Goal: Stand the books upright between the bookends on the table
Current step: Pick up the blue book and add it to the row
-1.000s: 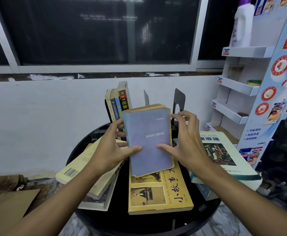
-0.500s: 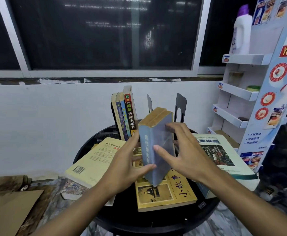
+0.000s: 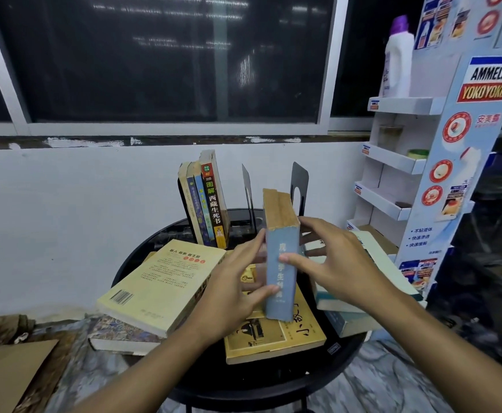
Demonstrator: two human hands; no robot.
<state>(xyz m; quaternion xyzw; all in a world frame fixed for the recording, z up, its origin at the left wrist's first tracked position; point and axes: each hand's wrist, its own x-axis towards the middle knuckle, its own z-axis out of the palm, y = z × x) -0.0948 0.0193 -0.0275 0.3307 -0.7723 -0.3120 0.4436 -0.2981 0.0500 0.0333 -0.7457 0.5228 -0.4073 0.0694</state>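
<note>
Holding a blue book (image 3: 280,257) upright between them, two bare hands work above the middle of a round black table (image 3: 345,362). The left hand (image 3: 231,290) presses the book's left cover, thumb across the lower spine, fingers spread behind. The right hand (image 3: 330,260) grips the right cover, thumb on the spine, fingers splayed along the far side. The book's spine faces the camera, with yellowed page edges on top. Whether its lower end touches what lies beneath cannot be told.

At the table's far edge, four books (image 3: 206,204) stand leaning slightly left. Just right of them stand two black bookends (image 3: 299,186), one thin (image 3: 247,189) and seen edge-on, with an open gap between the standing books and the thin one.

Lying flat below the hands is a yellow book (image 3: 285,335) near the front edge. A pale yellow book (image 3: 160,284) with a barcode rests tilted on another book (image 3: 115,335) at the left edge, overhanging the rim. At the right edge, a stack of pale green books (image 3: 375,263) sits partly hidden by the right arm.

Beside the table on the right stands a cardboard display shelf (image 3: 398,105) with a white bottle (image 3: 397,58) on top.
</note>
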